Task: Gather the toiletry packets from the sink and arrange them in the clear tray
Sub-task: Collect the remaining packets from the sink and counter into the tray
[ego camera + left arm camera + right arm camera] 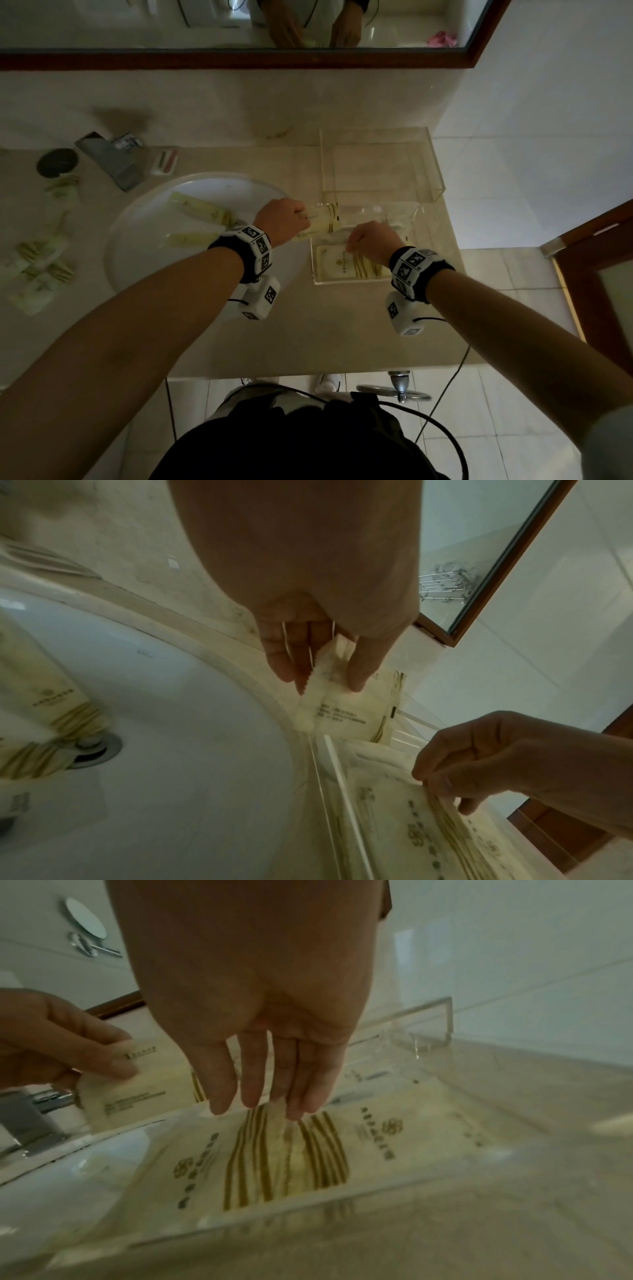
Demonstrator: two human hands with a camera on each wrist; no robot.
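Note:
My left hand [291, 219] [322, 688] pinches one end of a cream packet with gold stripes [323, 219] [346, 710]. It holds the packet over the left rim of the clear tray [349, 282] [308, 1213]. My right hand [359, 240] [267, 1107] reaches into the tray and pinches the striped edge of a packet lying flat there [342, 263] [281, 1153] [411, 818]. Two more packets [202, 212] lie in the white sink [144, 246] [171, 723], their ends over the drain [92, 748].
A taller clear box [376, 164] stands just behind the tray. A grey faucet [113, 161] sits behind the sink. Several more packets [37, 263] lie on the counter to the left. A mirror hangs above, and a wooden door [596, 281] stands to the right.

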